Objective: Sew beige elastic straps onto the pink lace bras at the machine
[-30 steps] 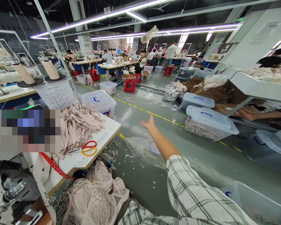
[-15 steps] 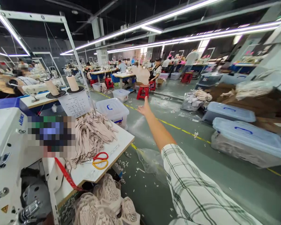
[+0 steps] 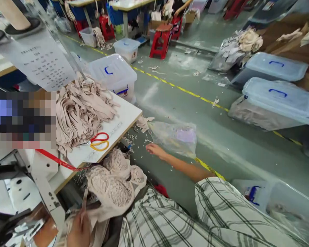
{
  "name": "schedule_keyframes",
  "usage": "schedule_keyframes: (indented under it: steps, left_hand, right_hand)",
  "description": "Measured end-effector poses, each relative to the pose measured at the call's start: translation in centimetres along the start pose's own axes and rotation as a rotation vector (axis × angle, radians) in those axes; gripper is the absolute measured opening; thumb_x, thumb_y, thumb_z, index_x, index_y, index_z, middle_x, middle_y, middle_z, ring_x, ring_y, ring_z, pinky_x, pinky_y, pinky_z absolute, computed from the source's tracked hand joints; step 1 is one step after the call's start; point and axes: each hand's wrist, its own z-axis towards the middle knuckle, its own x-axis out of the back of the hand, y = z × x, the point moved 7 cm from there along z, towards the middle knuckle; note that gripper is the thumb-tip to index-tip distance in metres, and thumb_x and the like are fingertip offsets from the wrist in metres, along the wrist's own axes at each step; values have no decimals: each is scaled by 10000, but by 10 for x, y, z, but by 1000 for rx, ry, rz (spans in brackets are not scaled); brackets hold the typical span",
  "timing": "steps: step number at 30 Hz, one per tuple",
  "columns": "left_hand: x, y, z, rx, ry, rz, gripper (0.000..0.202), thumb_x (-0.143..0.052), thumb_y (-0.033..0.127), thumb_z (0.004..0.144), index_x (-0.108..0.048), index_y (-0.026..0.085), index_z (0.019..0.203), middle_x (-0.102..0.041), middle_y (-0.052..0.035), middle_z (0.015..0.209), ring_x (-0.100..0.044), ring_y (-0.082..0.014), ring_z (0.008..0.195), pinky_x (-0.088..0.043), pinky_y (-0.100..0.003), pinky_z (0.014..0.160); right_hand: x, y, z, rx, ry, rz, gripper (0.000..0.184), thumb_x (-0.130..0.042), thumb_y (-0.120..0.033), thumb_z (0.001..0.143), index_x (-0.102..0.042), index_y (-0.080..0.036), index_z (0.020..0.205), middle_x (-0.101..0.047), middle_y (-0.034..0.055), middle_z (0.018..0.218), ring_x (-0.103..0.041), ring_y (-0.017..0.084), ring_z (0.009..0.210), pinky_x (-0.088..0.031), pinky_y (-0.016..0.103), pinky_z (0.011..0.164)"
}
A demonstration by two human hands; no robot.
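Observation:
At the lower left, my left hand [image 3: 79, 226], blurred, is closed on the strap or edge of a beige lace bra [image 3: 113, 185]. The bra's cups lie over my lap, below the corner of the white sewing table [image 3: 126, 115]. My right hand [image 3: 156, 150] reaches out over the floor past that corner, with its fingers loosely bent and nothing plainly held. On the table rest a heap of beige fabric strips [image 3: 84, 109] and scissors [image 3: 100, 141] with red and yellow handles.
White sewing machine parts [image 3: 41, 185] stand close at the left. Beyond the table is a lidded clear bin [image 3: 113, 73]. A plastic bag [image 3: 175, 135] lies on the floor by yellow tape. A red stool [image 3: 161, 41] stands farther off; more lidded bins [image 3: 280, 97] are at right.
The view has tipped downward. My right hand has come down and back from its outstretched reach. A beige item seen above the red stool is gone from there. My left hand has come into view.

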Motion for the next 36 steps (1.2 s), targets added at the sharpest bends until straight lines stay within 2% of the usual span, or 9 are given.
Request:
schedule_keyframes:
  steps: [2, 5, 8, 13, 17, 21, 27, 31, 36]
  left_hand:
    - [-2, 11, 4, -16, 45, 48, 480, -353, 368, 1014, -517, 133, 1398, -748, -149, 929, -695, -263, 677, -472, -316, 558]
    - [10, 45, -1, -93, 218, 64, 508, -442, 310, 973, -450, 174, 1461, -759, -129, 963, -644, -203, 536, -374, -264, 479]
    - [19, 88, -16, -297, 272, -26, 461, -460, 256, 964, -491, 114, 1401, -739, -167, 1101, -712, -229, 699, -472, -276, 566]
    - [28, 127, -39, -644, 264, -126, 288, -445, 192, 965, -617, 182, 1196, -752, -97, 1104, -736, -212, 899, -551, -289, 760]
    - [41, 127, -48, -733, 406, -256, 241, -460, 133, 958, -651, 206, 1087, -750, -68, 1123, -716, -175, 1013, -541, -280, 873]
    - [48, 117, -52, -594, 536, -562, 169, -502, 121, 950, -638, 195, 1020, -761, -61, 1075, -718, -155, 977, -537, -259, 838]
    - [32, 116, -50, -310, 282, -1217, 43, -568, 217, 942, -595, 200, 971, -759, -62, 998, -693, -148, 919, -520, -243, 780]
    - [23, 119, -54, -258, 106, -1534, 114, -638, 281, 915, -568, 211, 971, -757, -64, 988, -684, -145, 840, -515, -234, 728]
    - [21, 117, -69, -262, 3, -1642, 143, -684, 274, 887, -566, 216, 943, -756, -52, 964, -662, -126, 769, -495, -207, 677]
  right_hand:
    - [-39, 31, -35, -12, -163, -81, 179, -597, -322, 956, -653, -169, 1030, -665, 58, 1045, -632, 143, 868, -563, 331, 788]
    - [-102, 38, -79, 62, -409, -126, 203, -783, -287, 791, -691, -161, 920, -672, 22, 898, -593, 134, 778, -518, 295, 754]
    - [-154, 25, -111, 112, -603, -101, 385, -842, -342, 696, -707, -203, 1028, -682, 35, 1025, -554, 129, 772, -477, 266, 734]
    - [-205, 7, -141, 25, -840, 23, 462, -634, -591, 844, -670, -221, 1118, -651, 38, 1002, -502, 105, 682, -439, 241, 618]
    - [-201, -12, -156, 23, -763, 265, 337, -720, -534, 804, -698, -216, 913, -614, 13, 903, -533, 106, 721, -485, 252, 695]
    - [-180, -43, -191, 482, -668, 109, 171, -735, -389, 837, -720, -221, 861, -623, 40, 1019, -601, 161, 949, -509, 321, 861]
    - [-163, -55, -253, 1073, -455, -201, 177, -672, -172, 888, -706, -269, 1032, -626, 42, 1046, -645, 151, 960, -567, 311, 839]
    - [-161, -50, -273, 1197, -383, -260, 280, -648, -155, 898, -676, -298, 1137, -625, 52, 1104, -652, 169, 988, -603, 321, 814]
    - [-154, -46, -294, 1248, -361, -264, 377, -652, -116, 886, -654, -327, 1198, -607, 50, 1133, -644, 167, 1013, -603, 325, 847]
